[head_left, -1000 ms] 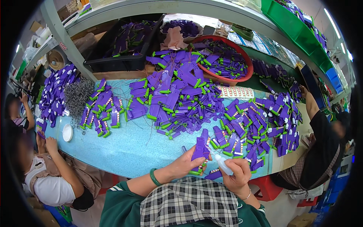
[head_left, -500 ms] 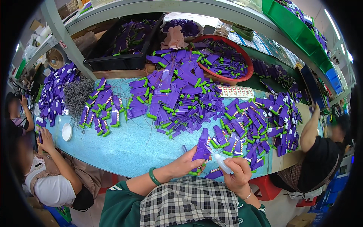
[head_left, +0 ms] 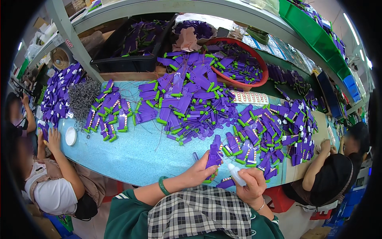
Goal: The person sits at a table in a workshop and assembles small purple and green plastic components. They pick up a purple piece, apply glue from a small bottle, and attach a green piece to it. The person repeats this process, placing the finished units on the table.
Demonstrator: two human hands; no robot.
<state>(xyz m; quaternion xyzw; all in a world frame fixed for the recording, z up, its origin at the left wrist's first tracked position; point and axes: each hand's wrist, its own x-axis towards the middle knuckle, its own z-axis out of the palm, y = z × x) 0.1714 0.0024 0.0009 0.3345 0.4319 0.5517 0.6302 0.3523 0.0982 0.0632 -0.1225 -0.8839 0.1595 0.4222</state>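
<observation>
Near the table's front edge, my left hand [head_left: 197, 172] is closed around a flat purple plastic piece [head_left: 214, 154], which has a striped sticker along its side. My right hand [head_left: 253, 184] grips a small white squeeze bottle [head_left: 235, 173]. The bottle's narrow nozzle points up and left, close to the sticker side of the piece. Whether the tip touches it I cannot tell. Just right of the held piece lie purple pieces with green ends [head_left: 232, 142], several bearing the same stickers. Another purple piece [head_left: 226, 183] lies partly behind the bottle.
A large heap of purple-and-green pieces [head_left: 191, 103] covers the blue table [head_left: 131, 155]. Left stand a tangle of grey metal wire parts [head_left: 84, 97] and a white dish [head_left: 71, 136]. Behind are a black tray [head_left: 123, 63], a red basin [head_left: 265, 75] and a sticker sheet [head_left: 250, 98]. Co-workers sit at both sides.
My hands, the purple piece and the bottle hold almost the same place. The co-worker on the right has brought a raised arm down to the table; the left co-worker's hands have shifted.
</observation>
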